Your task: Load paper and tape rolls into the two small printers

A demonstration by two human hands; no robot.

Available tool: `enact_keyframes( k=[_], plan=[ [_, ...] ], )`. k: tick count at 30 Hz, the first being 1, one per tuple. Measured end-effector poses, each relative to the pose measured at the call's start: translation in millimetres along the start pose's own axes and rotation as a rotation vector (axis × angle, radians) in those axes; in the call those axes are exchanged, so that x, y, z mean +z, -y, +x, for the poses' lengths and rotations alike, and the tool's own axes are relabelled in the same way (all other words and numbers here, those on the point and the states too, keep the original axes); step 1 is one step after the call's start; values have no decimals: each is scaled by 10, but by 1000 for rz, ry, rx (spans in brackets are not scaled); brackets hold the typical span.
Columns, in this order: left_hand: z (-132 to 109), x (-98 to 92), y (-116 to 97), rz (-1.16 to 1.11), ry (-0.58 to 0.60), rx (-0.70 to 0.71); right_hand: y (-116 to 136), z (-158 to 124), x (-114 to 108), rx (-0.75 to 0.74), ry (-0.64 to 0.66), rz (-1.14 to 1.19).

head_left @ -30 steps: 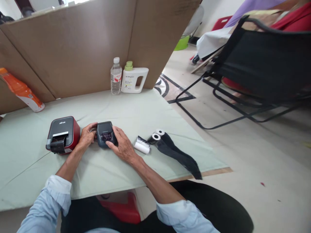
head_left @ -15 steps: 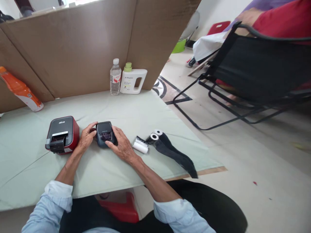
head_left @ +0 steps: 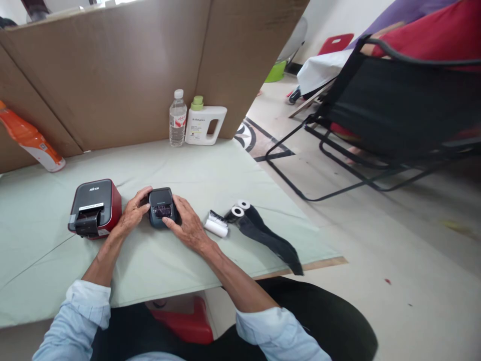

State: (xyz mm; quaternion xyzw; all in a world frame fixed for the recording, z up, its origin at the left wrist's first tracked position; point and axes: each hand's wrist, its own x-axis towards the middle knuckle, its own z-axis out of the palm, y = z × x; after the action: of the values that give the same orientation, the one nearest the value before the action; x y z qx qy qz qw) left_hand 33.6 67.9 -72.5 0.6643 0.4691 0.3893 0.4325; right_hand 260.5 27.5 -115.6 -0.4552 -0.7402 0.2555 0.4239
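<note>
A small dark portable printer [head_left: 161,195] sits on the cloth-covered table [head_left: 165,265], held from both sides. My left hand [head_left: 132,212] grips its left edge, fingertips at the upper corner. Around the right side lies my right hand [head_left: 188,226], its thumb on the front face beside a shiny dark window. A larger red and black printer [head_left: 93,195] stands close to my left hand, a dark strip hanging from its front slot. Right of my right hand are a small white roll [head_left: 216,228] and two rolls [head_left: 237,212] with a long black strip [head_left: 268,238] trailing toward the table edge.
A cardboard screen [head_left: 112,75] rises behind the table. Against it stand a water bottle [head_left: 178,120], a white jug with a green cap [head_left: 205,125] and a leaning orange bottle [head_left: 32,138]. A black folding chair [head_left: 387,100] with a person in red is at right.
The view has shifted very slightly. Both hands keep their hold on the small printer, and nothing else has visibly moved.
</note>
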Motion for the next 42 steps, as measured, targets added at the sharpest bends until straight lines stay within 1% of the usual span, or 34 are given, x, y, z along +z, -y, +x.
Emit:
enact_keyframes(
  k=[8, 13, 17, 21, 24, 28, 32, 36, 42],
  plan=[
    [-43, 12, -57, -81, 4, -54, -41, 9, 10, -12, 2, 14],
    [-42, 13, -23, -127, -13, -77, -41, 11, 11, -20, 11, 18],
    [-12, 58, 34, -165, -88, -129, -33, 10, 18, -13, 14, 0],
    [29, 102, 56, -147, -162, -169, -36, 9, 23, -9, 18, -6],
    [24, 86, 20, -122, -142, -218, -40, 7, 25, -12, 17, -8],
    [-16, 45, -47, -128, -118, -219, -42, 4, 21, -12, 12, -7],
    [-26, 55, -47, -135, -95, -256, -46, 1, 13, -24, 20, -8],
    [-11, 90, -6, -166, -142, -282, -53, -7, 14, -16, 16, -17],
    [-37, 98, 10, -247, -142, -281, -56, -16, 18, -6, 15, -16]
  ],
)
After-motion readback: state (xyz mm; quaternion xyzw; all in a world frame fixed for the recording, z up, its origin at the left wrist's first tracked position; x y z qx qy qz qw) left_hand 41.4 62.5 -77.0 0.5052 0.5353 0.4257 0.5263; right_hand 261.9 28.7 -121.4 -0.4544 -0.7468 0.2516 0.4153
